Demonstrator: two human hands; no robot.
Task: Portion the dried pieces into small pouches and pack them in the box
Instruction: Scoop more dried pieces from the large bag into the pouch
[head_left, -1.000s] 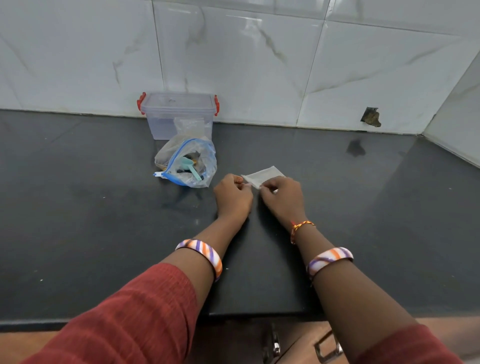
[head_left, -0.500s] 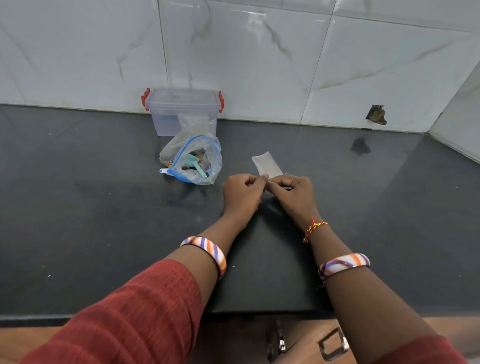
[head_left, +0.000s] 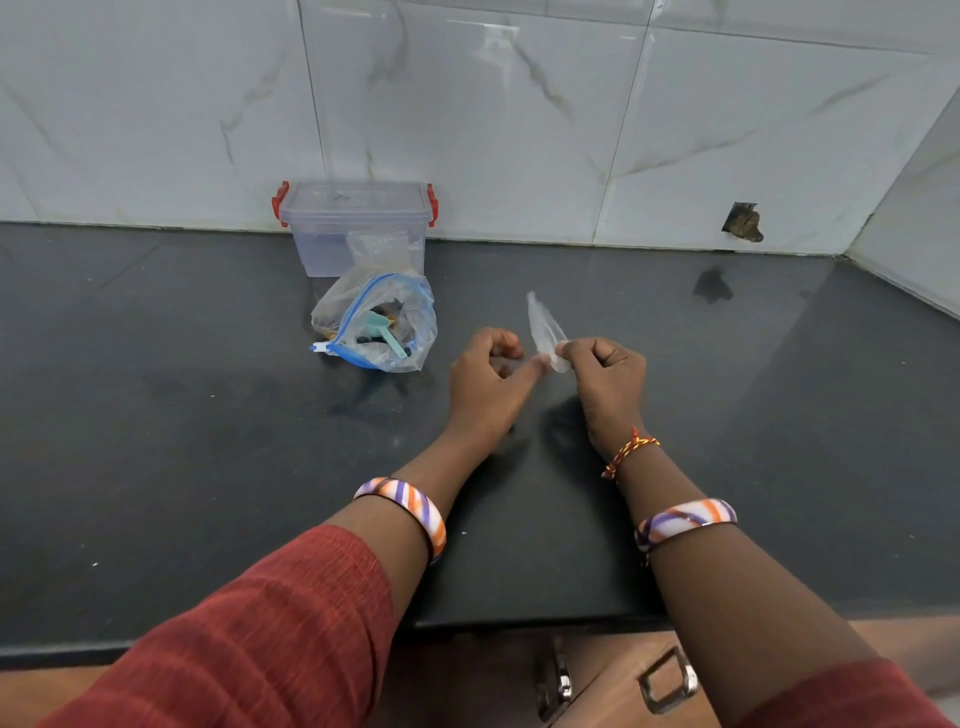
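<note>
A small clear pouch (head_left: 545, 332) stands on edge above the dark surface (head_left: 182, 441), near the middle, held between both hands. The right hand (head_left: 608, 384) pinches its near lower corner between thumb and curled fingers. The left hand (head_left: 485, 384) is loosely curled, its thumb and forefinger reaching to the pouch's near edge; whether that grip truly pinches the film or only touches it I cannot tell.

The pouch looks empty, thin and nearly weightless, so it will likely flop, cling to itself and slip from dry fingers. A sensible hold is at the mouth, one side of the film in each grip, to part it and keep it open for filling.

To the left and farther off lies a zip bag (head_left: 376, 327) with a blue seal, open, holding dark dried pieces (head_left: 363, 340) and a small green scoop (head_left: 384, 332). Behind it, against the tiled wall, stands a clear box (head_left: 358, 228) with red clips, its lid on; something pale and crumpled shows through its wall, unclear what.
</note>
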